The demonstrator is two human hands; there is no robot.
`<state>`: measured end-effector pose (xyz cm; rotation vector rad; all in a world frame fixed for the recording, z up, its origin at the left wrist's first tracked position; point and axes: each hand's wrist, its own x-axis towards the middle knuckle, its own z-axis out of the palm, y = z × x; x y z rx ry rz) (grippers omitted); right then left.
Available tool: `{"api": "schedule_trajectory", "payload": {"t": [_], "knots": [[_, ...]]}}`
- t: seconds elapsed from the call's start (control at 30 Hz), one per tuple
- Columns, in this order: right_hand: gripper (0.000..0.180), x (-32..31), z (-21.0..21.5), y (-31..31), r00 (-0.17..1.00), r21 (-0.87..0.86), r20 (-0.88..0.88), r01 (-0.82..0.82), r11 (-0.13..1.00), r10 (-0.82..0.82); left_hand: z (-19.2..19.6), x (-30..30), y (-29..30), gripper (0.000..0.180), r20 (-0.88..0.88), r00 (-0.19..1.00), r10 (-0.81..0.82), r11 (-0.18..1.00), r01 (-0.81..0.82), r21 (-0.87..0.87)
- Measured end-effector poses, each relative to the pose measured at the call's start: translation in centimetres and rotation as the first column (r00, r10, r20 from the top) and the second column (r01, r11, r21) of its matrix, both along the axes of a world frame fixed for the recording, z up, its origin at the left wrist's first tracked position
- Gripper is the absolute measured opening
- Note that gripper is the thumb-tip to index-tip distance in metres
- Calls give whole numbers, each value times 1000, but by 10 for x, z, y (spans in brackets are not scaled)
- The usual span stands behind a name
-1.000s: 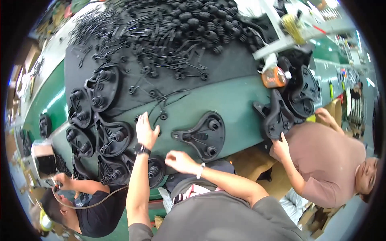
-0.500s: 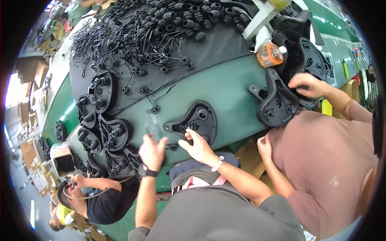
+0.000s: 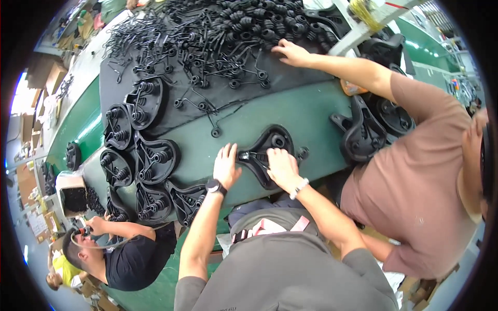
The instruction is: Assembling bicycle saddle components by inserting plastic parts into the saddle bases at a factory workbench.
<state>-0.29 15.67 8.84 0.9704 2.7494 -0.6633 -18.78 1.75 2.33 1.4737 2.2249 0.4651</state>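
An upturned black bicycle saddle [image 3: 267,179] lies on the green table in front of me, its narrow nose pointing left. My right hand [image 3: 282,168] is over the middle of the saddle, fingers bent down into its underside; what they grip is hidden. Just left of the nose, my left hand [image 3: 226,168] has its fingers stretched out, with nothing seen in it. A small black spring-like part [image 3: 302,153] sits right of the saddle. Beyond my left hand lies a bent black wire piece with a round end [image 3: 215,132].
Saddles fitted with springs [image 3: 157,161] crowd the left. Wire parts [image 3: 192,57] and black springs [image 3: 259,20] are heaped at the back. At right, a co-worker's arm [image 3: 353,72] reaches across to the heap, above more saddles [image 3: 363,136] and an orange bottle [image 3: 353,88].
My right hand has come down onto the saddle's underside. My left hand has moved toward the nose. The co-worker's hand has gone from the right-hand saddles to the spring heap. The view has shifted.
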Motion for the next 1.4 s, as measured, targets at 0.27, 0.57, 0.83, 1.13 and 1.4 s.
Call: {"api": "schedule_trajectory", "payload": {"t": [0.27, 0.57, 0.83, 1.13, 1.4], "knots": [[22, -50, -55, -36, 971, 192, 182, -189, 963, 154, -34, -9, -16, 82, 152, 985, -76, 990, 92, -102], [17, -47, -61, -59, 964, 209, -23, -255, 944, 266, -31, 2, -33, 81, 145, 989, -28, 994, 42, -99], [35, -47, -11, -47, 956, 202, -127, -237, 950, 265, -47, -2, -36, 88, 133, 987, -94, 982, 114, -149], [100, 91, -30, -53, 741, -573, -38, 534, 622, -671, 15, 56, 91, 79, 193, 981, 20, 972, -65, 225], [106, 91, -58, -53, 741, -696, 173, 558, 452, -649, -15, 81, 119, 60, 102, 984, 146, 989, -144, -22]]}}
